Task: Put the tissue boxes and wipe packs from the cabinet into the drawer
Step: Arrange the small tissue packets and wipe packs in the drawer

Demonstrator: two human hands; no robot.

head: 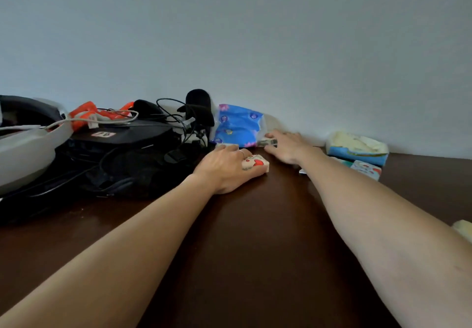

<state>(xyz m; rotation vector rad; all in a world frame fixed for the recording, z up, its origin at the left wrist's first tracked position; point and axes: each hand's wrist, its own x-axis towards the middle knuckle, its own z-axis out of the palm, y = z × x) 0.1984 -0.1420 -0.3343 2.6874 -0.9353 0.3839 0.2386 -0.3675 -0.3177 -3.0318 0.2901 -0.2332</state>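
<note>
Tissue packs lie scattered on the dark desk (255,238) ahead of me. Nearest, a pale yellow bit (463,228) peeks in at the right edge; I cannot tell what it is. My left hand (226,168) lies palm down, its fingers curled over a small red-printed pack (256,163). My right hand (287,146) reaches further, fingers spread flat on the desk, touching the corner of a blue pack (238,126) leaning on the wall (229,34). Right of that arm sit a small white pack (366,169) and, behind it, a yellow-and-blue pack (357,147). Left, a black bag (120,159) with cables and a grey helmet (28,149) crowd the back.
</note>
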